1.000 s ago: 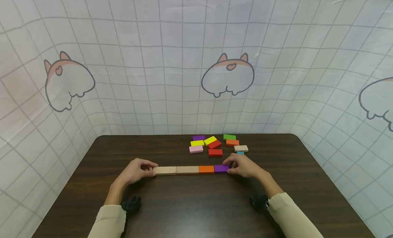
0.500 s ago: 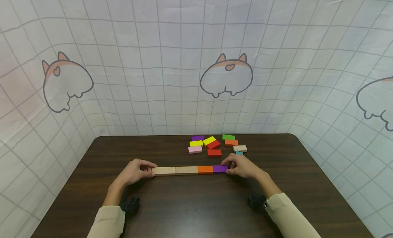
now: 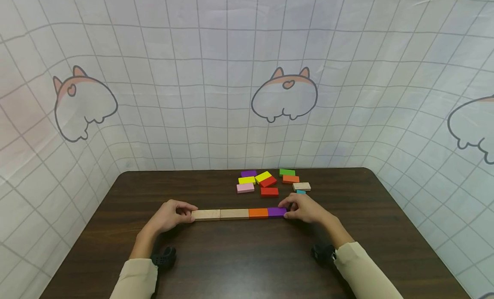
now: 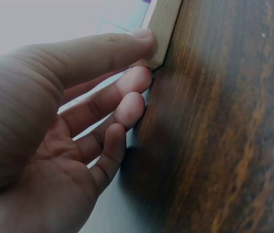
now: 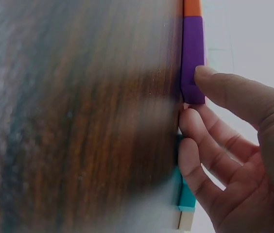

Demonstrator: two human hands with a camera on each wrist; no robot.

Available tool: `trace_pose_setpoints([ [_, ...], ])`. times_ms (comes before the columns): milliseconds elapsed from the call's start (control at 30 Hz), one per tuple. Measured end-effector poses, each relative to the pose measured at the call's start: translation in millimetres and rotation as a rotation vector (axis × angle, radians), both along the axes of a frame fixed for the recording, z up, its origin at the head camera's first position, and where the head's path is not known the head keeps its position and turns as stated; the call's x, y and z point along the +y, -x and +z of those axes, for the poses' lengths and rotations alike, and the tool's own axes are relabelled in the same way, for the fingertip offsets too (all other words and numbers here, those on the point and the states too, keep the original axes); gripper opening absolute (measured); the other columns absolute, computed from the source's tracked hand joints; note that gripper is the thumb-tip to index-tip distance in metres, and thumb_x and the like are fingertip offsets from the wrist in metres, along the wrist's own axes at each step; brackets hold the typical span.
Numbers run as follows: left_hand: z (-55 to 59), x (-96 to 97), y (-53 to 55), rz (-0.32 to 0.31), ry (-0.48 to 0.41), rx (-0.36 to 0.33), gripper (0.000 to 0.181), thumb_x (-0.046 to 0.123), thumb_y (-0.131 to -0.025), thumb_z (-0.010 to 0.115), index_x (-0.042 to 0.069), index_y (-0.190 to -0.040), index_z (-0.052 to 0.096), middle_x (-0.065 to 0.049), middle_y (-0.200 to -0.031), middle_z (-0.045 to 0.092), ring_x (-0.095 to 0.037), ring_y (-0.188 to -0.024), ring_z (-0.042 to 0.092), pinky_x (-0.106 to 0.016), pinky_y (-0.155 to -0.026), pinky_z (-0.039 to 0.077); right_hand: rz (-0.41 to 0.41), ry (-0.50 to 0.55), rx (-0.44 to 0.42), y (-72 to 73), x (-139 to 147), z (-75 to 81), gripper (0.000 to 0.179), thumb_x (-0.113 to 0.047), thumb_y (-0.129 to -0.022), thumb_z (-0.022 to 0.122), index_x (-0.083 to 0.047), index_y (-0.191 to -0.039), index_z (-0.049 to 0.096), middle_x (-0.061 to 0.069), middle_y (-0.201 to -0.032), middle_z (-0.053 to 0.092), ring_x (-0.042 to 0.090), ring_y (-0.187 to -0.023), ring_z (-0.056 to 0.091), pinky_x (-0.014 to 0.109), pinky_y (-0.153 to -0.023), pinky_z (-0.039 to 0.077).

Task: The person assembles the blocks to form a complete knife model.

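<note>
Four blocks would be a count, so I call it a row: two plain wooden blocks (image 3: 234, 214), an orange block (image 3: 258, 213) and a purple block (image 3: 276, 212) lie end to end across the table. My left hand (image 3: 170, 215) pinches the outer end of the left wooden block (image 4: 162, 31), thumb on its near side. At the other end my right hand (image 3: 305, 208) pinches the purple block (image 5: 193, 53) between thumb and fingers. The lower fingers of both hands curl loosely beside the block ends, close to the tabletop.
Behind the row lie several loose blocks, among them a pink block (image 3: 245, 188), a red block (image 3: 269, 192), a green block (image 3: 287, 172) and a wooden block (image 3: 301, 186). A blue block (image 3: 301, 192) is partly hidden by my right hand. A patterned cloth (image 3: 231, 97) hangs behind the table.
The whole scene shifts slightly left in the head view between the first frame and the second. Hands and blocks keep the same places relative to each other.
</note>
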State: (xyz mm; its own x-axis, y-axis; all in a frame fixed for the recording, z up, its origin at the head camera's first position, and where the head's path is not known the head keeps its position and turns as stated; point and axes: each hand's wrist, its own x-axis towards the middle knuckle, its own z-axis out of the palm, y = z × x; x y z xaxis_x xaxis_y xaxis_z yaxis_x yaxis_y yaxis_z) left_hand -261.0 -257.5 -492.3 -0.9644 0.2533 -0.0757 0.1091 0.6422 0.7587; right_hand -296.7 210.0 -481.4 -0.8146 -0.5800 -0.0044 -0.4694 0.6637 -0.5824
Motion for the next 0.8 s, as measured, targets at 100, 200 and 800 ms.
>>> trace_pose_setpoints([
  [100, 0.4, 0.0, -0.2, -0.001, 0.000, -0.002, 0.026, 0.017, -0.090, 0.079, 0.010, -0.116, 0.078, -0.001, -0.090, 0.068, -0.018, -0.081, 0.058, -0.031, -0.071, 0.048, 0.002, -0.006, 0.005, 0.0, 0.4, 0.0, 0.026, -0.016, -0.091, 0.078, -0.012, -0.117, 0.075, 0.002, -0.102, 0.065, 0.010, -0.077, 0.054, 0.023, -0.070, 0.047],
  [200, 0.7, 0.0, -0.2, 0.000, 0.001, -0.002, 0.027, 0.017, -0.090, 0.079, 0.011, -0.116, 0.078, -0.001, -0.089, 0.068, -0.018, -0.081, 0.058, -0.031, -0.071, 0.048, 0.004, -0.009, 0.004, 0.0, 0.9, 0.1, 0.026, -0.016, -0.091, 0.078, -0.012, -0.117, 0.075, 0.002, -0.103, 0.065, 0.010, -0.078, 0.054, 0.023, -0.071, 0.048],
  [800, 0.0, -1.2, -0.7, -0.006, -0.005, 0.006, 0.027, 0.018, -0.090, 0.080, 0.011, -0.116, 0.078, -0.001, -0.091, 0.070, -0.017, -0.081, 0.059, -0.031, -0.072, 0.049, -0.235, 0.169, 0.036, 21.7, 53.9, 14.0, 0.025, -0.016, -0.098, 0.070, -0.005, -0.120, 0.072, 0.007, -0.094, 0.069, 0.019, -0.078, 0.060, 0.032, -0.069, 0.050],
])
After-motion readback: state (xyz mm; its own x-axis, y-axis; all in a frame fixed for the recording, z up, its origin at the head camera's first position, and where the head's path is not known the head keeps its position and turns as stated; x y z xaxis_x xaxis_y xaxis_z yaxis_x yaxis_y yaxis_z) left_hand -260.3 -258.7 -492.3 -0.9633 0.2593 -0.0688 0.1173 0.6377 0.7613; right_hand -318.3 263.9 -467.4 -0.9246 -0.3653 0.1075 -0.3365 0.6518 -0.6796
